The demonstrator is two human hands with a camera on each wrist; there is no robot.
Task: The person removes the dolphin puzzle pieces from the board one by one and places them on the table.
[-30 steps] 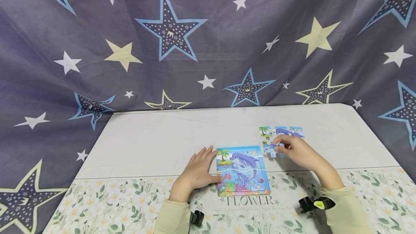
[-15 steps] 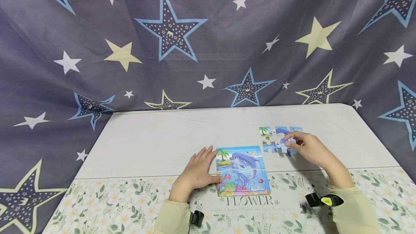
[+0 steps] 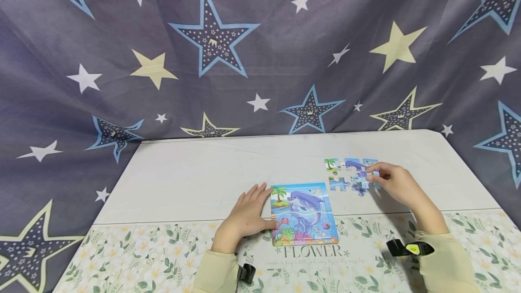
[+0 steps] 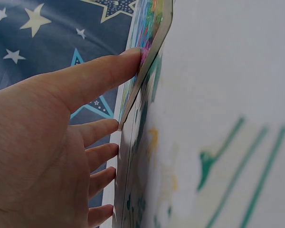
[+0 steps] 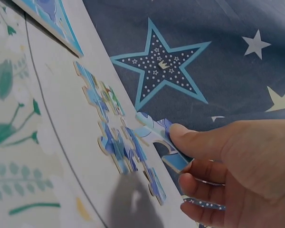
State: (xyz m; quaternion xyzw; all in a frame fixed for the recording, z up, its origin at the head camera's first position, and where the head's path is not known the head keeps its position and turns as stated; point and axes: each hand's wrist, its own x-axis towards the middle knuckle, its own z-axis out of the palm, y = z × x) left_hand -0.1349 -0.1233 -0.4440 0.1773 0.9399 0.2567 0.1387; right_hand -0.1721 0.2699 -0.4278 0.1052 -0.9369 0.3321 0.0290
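My left hand (image 3: pixel 246 214) lies with spread fingers along the left side of a square dolphin puzzle (image 3: pixel 305 211). In the left wrist view its thumb (image 4: pixel 111 71) rests on the puzzle's edge. Over at the right, my right hand (image 3: pixel 395 186) pinches a jigsaw piece (image 5: pixel 156 128) between thumb and fingers; the piece is blue, white and purple and tilted above the table. Below it several loose jigsaw pieces (image 5: pixel 116 147) lie near one another, among them a palm-tree piece (image 3: pixel 330 164) and a dolphin-head piece (image 3: pixel 352 163). The fingers hide part of the right-hand pieces.
The white table top (image 3: pixel 203 175) runs back to a dark curtain (image 3: pixel 260 49) with stars. A flowered cloth with the word FLOWER (image 3: pixel 312 251) covers the front. Black straps (image 3: pixel 246 273) sit on both wrists.
My right hand has moved right over the loose pieces, holding a jigsaw piece; more of the left and lower pieces now shows. The left hand and the dolphin puzzle have stayed put.
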